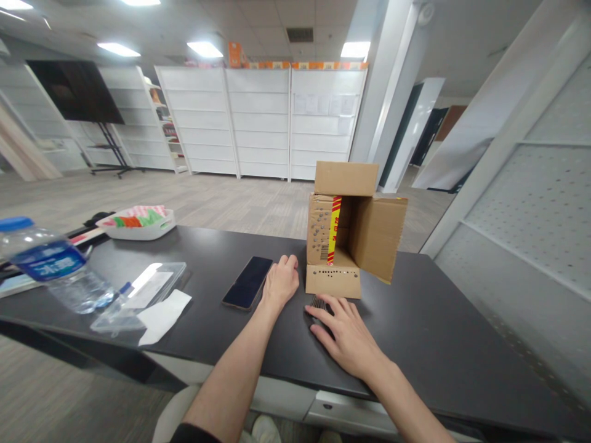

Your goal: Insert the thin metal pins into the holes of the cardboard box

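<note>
My left hand (pixel 282 282) rests on the dark table with its fingers curled in. It lies just right of a black phone (pixel 249 282), and whatever it may hold is hidden. Fingers apart, my right hand (pixel 342 332) lies on the table in front of the box, its fingertips at a small bunch of thin dark striped pieces (pixel 317 302), too small to name. Past both hands stands an open cardboard box (pixel 319 231), its opening towards me and its flaps spread out. Rows of small dark dots mark its left side and its lower flap (pixel 332 282).
On the left are a water bottle (pixel 58 264), a clear plastic case (pixel 173 274), a white paper (pixel 165 317) and a white basket (pixel 138 231) with colourful packets. A perforated panel (pixel 526 203) stands right of the table (pixel 443 344). White shelves (pixel 258 123) line the back.
</note>
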A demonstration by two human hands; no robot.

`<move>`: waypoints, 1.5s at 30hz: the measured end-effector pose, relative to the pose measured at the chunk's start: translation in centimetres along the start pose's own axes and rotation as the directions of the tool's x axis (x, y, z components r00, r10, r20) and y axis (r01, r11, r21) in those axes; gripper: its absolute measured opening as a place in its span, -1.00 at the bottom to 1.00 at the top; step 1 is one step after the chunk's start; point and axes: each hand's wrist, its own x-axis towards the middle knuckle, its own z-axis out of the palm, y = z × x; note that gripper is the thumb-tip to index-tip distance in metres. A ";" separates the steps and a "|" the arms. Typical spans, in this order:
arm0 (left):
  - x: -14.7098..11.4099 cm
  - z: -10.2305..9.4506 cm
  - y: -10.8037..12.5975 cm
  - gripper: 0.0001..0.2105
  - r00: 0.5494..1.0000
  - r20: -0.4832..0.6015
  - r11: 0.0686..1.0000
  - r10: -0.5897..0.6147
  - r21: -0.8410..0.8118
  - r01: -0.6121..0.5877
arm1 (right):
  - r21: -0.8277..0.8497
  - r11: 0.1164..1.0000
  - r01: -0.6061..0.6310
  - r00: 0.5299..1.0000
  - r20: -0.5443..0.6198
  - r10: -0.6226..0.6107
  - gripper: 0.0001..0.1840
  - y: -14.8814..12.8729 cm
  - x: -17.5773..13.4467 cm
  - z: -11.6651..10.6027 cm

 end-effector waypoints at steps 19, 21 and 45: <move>0.1 0.1 -0.1 -0.81 1.000 0.011 1.000 -0.009 0.010 0.009 | 0.004 1.000 0.006 1.000 0.022 -0.006 -0.69 -0.1 0.0 -0.1; 0.1 0.1 0.0 -0.81 1.000 0.008 1.000 -0.008 0.013 0.007 | 0.013 1.000 0.001 1.000 0.031 -0.001 -0.70 -0.2 0.1 -0.2; 0.1 0.3 -0.3 -0.81 1.000 -0.012 0.999 0.016 0.031 -0.016 | 0.022 1.000 -0.005 0.999 0.040 0.004 -0.69 -0.2 0.0 -0.3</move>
